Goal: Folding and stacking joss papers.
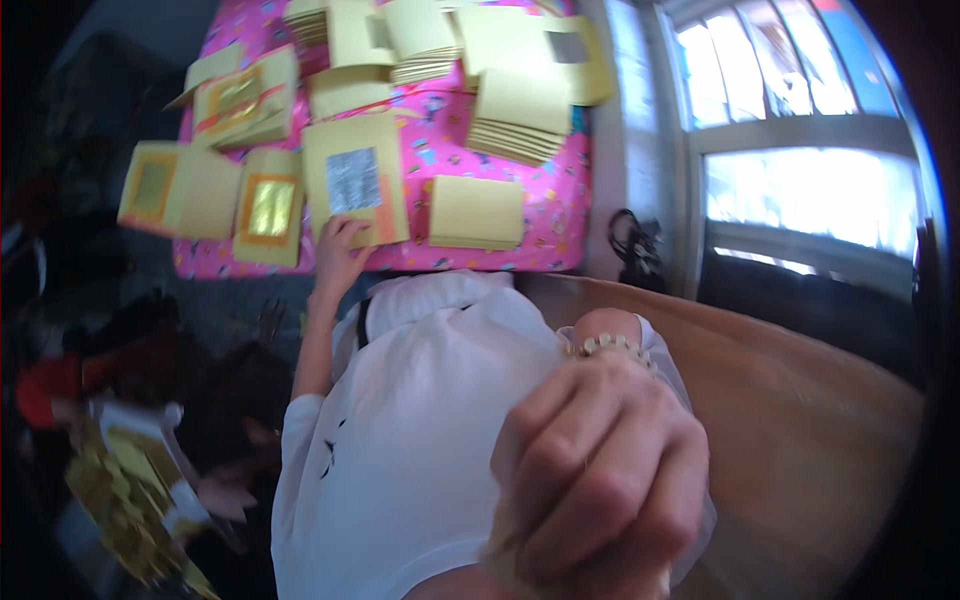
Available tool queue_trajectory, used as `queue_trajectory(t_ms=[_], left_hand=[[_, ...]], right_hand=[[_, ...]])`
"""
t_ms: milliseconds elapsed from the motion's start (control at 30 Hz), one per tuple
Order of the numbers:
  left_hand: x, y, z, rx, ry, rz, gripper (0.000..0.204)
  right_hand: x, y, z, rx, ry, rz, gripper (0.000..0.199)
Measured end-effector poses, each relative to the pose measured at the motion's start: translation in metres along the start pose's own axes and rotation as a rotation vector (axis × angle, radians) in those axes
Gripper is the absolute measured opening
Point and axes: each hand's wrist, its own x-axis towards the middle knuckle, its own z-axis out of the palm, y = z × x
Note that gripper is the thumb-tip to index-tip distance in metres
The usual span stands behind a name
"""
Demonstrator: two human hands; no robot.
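On the pink patterned table, a yellow joss paper sheet (392,198) with a silver foil square lies near the front edge. My left hand (343,248) has its bent fingers over the sheet's lower left edge, the thumb hidden. My right hand (605,465), a beaded bracelet at its wrist, is raised close to the camera. Its fingers are curled closed, and whatever is in them is hidden. Left of the silver sheet lies joss paper with a gold foil square (272,208). To its right sits a plain yellow stack (476,212).
More joss paper stacks (518,115) cover the far part of the pink table cover (450,258). A brown wooden surface (800,430) is at the right, below a bright window (810,195). Black cords (637,245) hang beside the table. At lower left lies a heap of golden paper (125,490).
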Motion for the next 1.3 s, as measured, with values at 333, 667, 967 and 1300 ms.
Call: queue_trajectory(t_ms=[333,667,967,1300], left_hand=[[0.007,-0.013,-0.014,0.023,-0.064,0.026,0.041],[0.013,-0.01,-0.014,-0.033,-0.155,0.084,0.046],[0.008,-0.016,-0.031,0.072,-0.084,0.196,0.048],[0.013,-0.021,-0.028,0.077,-0.107,0.138,0.043]], right_hand=[[-0.176,0.02,-0.101,-2.093,0.51,0.923,0.009],[-0.33,-0.025,-0.126,-2.184,0.553,1.959,0.025],[-0.185,0.118,-0.082,-1.462,0.238,1.082,0.03],[-0.183,0.253,-0.017,-1.277,-0.41,0.969,0.037]])
